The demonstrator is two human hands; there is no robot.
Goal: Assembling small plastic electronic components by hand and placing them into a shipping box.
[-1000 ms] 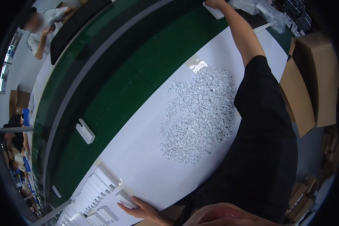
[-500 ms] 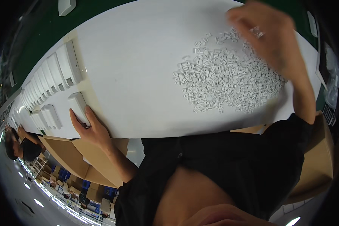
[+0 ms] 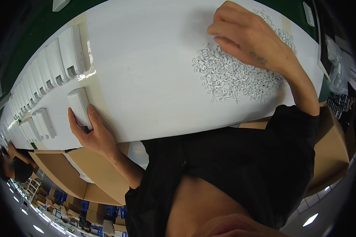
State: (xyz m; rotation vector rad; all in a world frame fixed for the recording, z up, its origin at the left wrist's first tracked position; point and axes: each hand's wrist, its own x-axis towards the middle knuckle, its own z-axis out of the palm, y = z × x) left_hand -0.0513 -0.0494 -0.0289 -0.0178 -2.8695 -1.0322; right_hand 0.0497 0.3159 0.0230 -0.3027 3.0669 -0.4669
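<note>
A long white plastic housing (image 3: 80, 106) lies on the white tabletop at the left. My left hand (image 3: 91, 134) grips its near end between thumb and fingers. Farther right, a wide pile of small white plastic clips (image 3: 241, 81) spreads over the table. My right hand (image 3: 249, 35) is over the far left part of this pile with its fingers curled in toward the thumb. Whatever lies between those fingertips is hidden or too small to make out.
Left of my left hand stands a row of larger white housings (image 3: 69, 49), with several shorter ones (image 3: 43, 122) nearer. Open cardboard boxes (image 3: 61, 170) sit below the table's near edge. A clear plastic bag (image 3: 338, 75) lies at the far right. Another person (image 3: 17, 166) works at the left.
My right hand has moved left across the pile, its fingers now drawn in. My left hand keeps its hold on the housing. The whole view has shifted slightly.
</note>
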